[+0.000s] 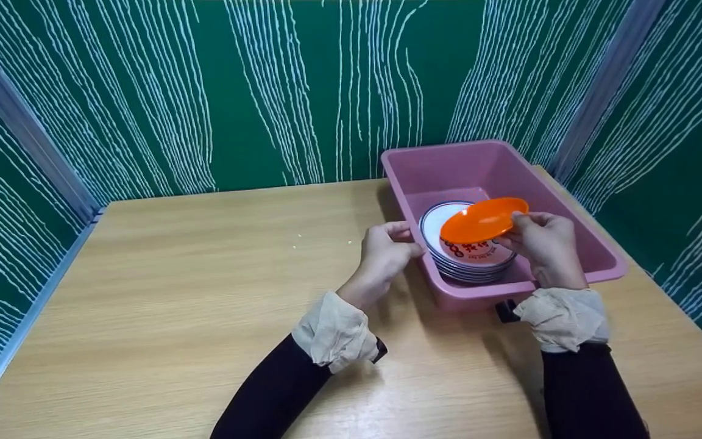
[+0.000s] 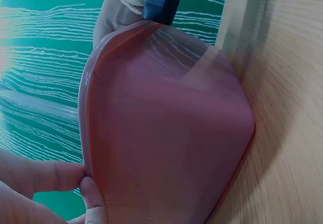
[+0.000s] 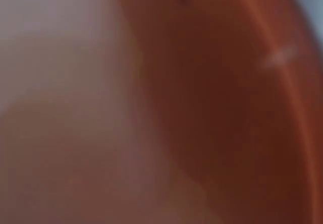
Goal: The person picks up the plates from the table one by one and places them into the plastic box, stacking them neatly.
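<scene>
My right hand [image 1: 543,244] pinches the right edge of an orange plate [image 1: 484,221], which is tilted above a stack of white plates [image 1: 473,272] with dark blue rims. The stack stands inside a pink plastic tub [image 1: 451,152], toward its near end; red lettering shows on the top plate. With thumb and fingers, my left hand [image 1: 382,255] grips the tub's left rim; the left wrist view shows this pinch on the rim [image 2: 87,133] up close. In the right wrist view the orange plate [image 3: 227,103] is dark and blurred.
The tub sits at the right of a wooden table [image 1: 205,292]. Green walls [image 1: 326,91] with white wavy lines rise behind and at both sides, joined by grey posts [image 1: 601,85]. A few tiny pale specks [image 1: 350,242] lie on the tabletop.
</scene>
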Demonstrator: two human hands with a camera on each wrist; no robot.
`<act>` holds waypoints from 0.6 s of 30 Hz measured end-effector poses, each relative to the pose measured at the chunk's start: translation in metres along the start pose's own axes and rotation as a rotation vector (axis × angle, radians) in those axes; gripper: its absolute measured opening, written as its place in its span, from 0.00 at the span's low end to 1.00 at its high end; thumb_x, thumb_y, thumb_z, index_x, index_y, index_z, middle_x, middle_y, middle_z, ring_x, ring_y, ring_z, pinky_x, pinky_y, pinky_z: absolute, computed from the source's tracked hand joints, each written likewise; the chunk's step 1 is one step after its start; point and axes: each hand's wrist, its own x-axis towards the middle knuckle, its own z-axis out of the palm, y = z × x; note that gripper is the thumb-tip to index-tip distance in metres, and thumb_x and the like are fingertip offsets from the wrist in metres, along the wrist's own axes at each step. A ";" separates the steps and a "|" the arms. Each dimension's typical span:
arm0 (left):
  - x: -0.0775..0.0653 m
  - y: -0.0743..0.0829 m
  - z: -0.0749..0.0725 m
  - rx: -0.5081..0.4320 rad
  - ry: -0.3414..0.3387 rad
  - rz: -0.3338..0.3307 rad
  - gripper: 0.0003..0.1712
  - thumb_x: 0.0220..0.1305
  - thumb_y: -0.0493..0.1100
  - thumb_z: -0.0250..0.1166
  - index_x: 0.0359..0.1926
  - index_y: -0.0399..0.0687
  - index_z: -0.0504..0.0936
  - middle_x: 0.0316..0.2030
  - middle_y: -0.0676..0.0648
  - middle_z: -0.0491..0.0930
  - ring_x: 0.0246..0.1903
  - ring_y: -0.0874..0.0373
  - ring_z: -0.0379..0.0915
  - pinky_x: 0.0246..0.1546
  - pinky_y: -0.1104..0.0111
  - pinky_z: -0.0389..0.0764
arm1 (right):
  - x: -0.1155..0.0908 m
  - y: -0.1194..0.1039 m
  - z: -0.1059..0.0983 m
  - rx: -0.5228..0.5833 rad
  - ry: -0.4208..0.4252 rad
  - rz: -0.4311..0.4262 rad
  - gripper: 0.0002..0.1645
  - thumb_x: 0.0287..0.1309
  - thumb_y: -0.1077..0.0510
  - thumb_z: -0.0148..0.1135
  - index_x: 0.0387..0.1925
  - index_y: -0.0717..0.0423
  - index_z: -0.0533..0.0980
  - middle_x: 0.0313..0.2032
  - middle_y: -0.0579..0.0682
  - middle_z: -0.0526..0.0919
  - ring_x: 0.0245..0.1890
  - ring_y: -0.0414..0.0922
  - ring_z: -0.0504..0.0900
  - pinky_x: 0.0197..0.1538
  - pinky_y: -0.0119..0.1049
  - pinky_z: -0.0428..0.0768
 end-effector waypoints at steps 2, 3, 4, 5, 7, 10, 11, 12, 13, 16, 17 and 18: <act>0.000 0.000 0.000 0.007 0.003 -0.004 0.25 0.54 0.24 0.72 0.54 0.37 0.85 0.43 0.45 0.86 0.41 0.55 0.83 0.49 0.66 0.86 | 0.001 0.000 0.000 -0.041 -0.003 0.006 0.32 0.78 0.54 0.49 0.72 0.71 0.59 0.53 0.60 0.78 0.39 0.40 0.88 0.50 0.34 0.85; 0.000 0.001 0.000 0.009 0.004 -0.005 0.25 0.54 0.24 0.72 0.55 0.37 0.85 0.43 0.45 0.86 0.41 0.55 0.83 0.49 0.66 0.86 | 0.001 0.000 0.000 -0.059 -0.006 0.010 0.33 0.78 0.54 0.48 0.73 0.71 0.59 0.55 0.61 0.77 0.39 0.40 0.88 0.51 0.35 0.85; 0.000 0.001 0.000 0.011 0.004 -0.006 0.25 0.54 0.24 0.72 0.55 0.37 0.85 0.43 0.46 0.86 0.41 0.55 0.83 0.49 0.66 0.86 | 0.001 0.001 0.000 -0.078 -0.006 0.016 0.33 0.78 0.53 0.48 0.73 0.70 0.58 0.57 0.62 0.76 0.40 0.41 0.88 0.51 0.35 0.84; -0.001 0.001 0.000 0.016 0.005 -0.007 0.25 0.54 0.24 0.72 0.55 0.37 0.85 0.43 0.46 0.86 0.41 0.55 0.83 0.49 0.66 0.86 | 0.001 0.001 0.000 -0.090 -0.005 0.023 0.33 0.78 0.53 0.47 0.73 0.70 0.58 0.59 0.63 0.75 0.41 0.41 0.88 0.52 0.35 0.84; -0.001 0.001 -0.001 0.019 0.008 -0.007 0.25 0.54 0.24 0.73 0.55 0.38 0.85 0.43 0.46 0.86 0.41 0.55 0.83 0.49 0.66 0.86 | 0.002 0.001 0.000 -0.129 -0.011 0.035 0.33 0.79 0.53 0.46 0.74 0.70 0.57 0.61 0.63 0.73 0.41 0.41 0.87 0.52 0.35 0.84; -0.001 0.001 -0.001 0.011 0.006 -0.001 0.25 0.54 0.24 0.73 0.54 0.37 0.85 0.44 0.45 0.86 0.41 0.55 0.83 0.49 0.67 0.86 | 0.002 0.001 0.001 -0.153 -0.021 0.036 0.34 0.78 0.54 0.45 0.74 0.71 0.56 0.60 0.64 0.72 0.38 0.40 0.87 0.51 0.34 0.85; 0.000 0.001 -0.001 0.008 0.005 0.002 0.24 0.54 0.24 0.73 0.54 0.37 0.85 0.43 0.44 0.86 0.41 0.55 0.82 0.48 0.67 0.86 | 0.002 0.002 0.001 -0.155 -0.022 0.035 0.34 0.78 0.55 0.45 0.75 0.72 0.55 0.60 0.64 0.72 0.37 0.40 0.87 0.51 0.34 0.85; -0.001 0.000 -0.001 0.002 0.005 0.004 0.24 0.53 0.24 0.72 0.53 0.37 0.85 0.43 0.44 0.86 0.41 0.54 0.82 0.48 0.67 0.86 | 0.002 0.002 0.001 -0.160 -0.024 0.035 0.34 0.77 0.56 0.46 0.75 0.72 0.54 0.60 0.64 0.72 0.36 0.40 0.87 0.50 0.34 0.85; 0.000 0.000 -0.001 -0.001 0.003 0.006 0.24 0.53 0.24 0.72 0.53 0.36 0.85 0.43 0.44 0.86 0.41 0.54 0.82 0.48 0.67 0.86 | 0.002 0.002 0.001 -0.162 -0.022 0.038 0.34 0.77 0.58 0.46 0.75 0.71 0.53 0.61 0.65 0.71 0.37 0.40 0.87 0.51 0.34 0.85; 0.000 -0.001 -0.001 0.003 0.002 0.005 0.24 0.53 0.24 0.72 0.53 0.36 0.85 0.41 0.45 0.85 0.41 0.54 0.82 0.47 0.67 0.86 | 0.003 0.003 0.001 -0.184 -0.019 0.063 0.36 0.75 0.62 0.46 0.78 0.69 0.49 0.65 0.66 0.67 0.45 0.45 0.84 0.56 0.37 0.83; 0.000 -0.001 0.000 0.008 0.002 0.003 0.24 0.53 0.24 0.73 0.53 0.37 0.85 0.41 0.46 0.85 0.40 0.54 0.82 0.47 0.67 0.86 | 0.003 0.003 0.001 -0.198 -0.017 0.075 0.37 0.75 0.63 0.46 0.78 0.67 0.48 0.67 0.65 0.65 0.49 0.48 0.82 0.58 0.38 0.82; 0.000 -0.001 0.000 0.011 0.003 0.003 0.24 0.53 0.24 0.73 0.53 0.36 0.85 0.41 0.47 0.85 0.40 0.54 0.82 0.47 0.67 0.86 | 0.002 0.003 0.000 -0.215 -0.018 0.088 0.38 0.75 0.62 0.46 0.79 0.66 0.46 0.70 0.65 0.62 0.53 0.50 0.79 0.61 0.40 0.81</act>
